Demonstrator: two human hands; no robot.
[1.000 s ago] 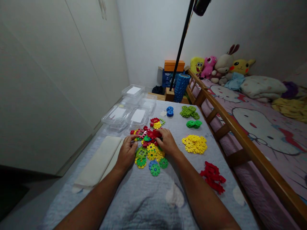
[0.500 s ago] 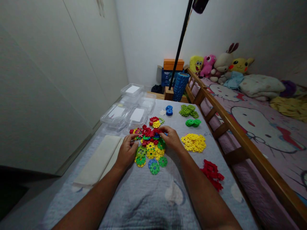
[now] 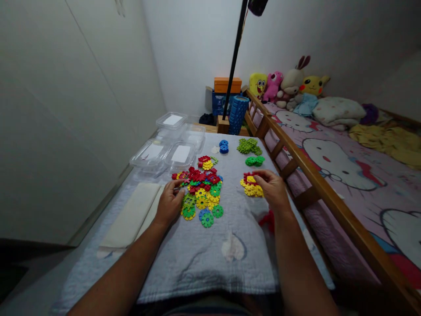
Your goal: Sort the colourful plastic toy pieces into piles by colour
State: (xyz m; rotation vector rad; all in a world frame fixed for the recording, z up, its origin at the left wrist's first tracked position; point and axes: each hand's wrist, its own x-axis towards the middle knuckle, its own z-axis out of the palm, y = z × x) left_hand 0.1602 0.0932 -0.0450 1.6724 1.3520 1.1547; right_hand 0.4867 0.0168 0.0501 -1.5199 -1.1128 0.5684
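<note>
A mixed pile of plastic snowflake pieces (image 3: 201, 191) in red, yellow, green and blue lies on a grey quilt (image 3: 210, 250). My left hand (image 3: 169, 204) rests at the pile's left edge, fingers curled onto pieces there. My right hand (image 3: 273, 189) is off to the right over the yellow pile (image 3: 250, 188), pinching a red piece (image 3: 249, 177) between thumb and fingers. A red pile (image 3: 269, 219) shows partly behind my right wrist.
Sorted piles lie further back: blue (image 3: 224, 146), light green (image 3: 249, 146), dark green (image 3: 254, 161). Clear plastic boxes (image 3: 171, 147) stand at the back left, a folded cream cloth (image 3: 131, 219) on the left. A wooden bed rail (image 3: 315, 188) runs along the right.
My right hand left the mixed pile and moved right to the yellow pile, carrying a red piece. The left hand stayed at the pile's left edge. The view swung to the right.
</note>
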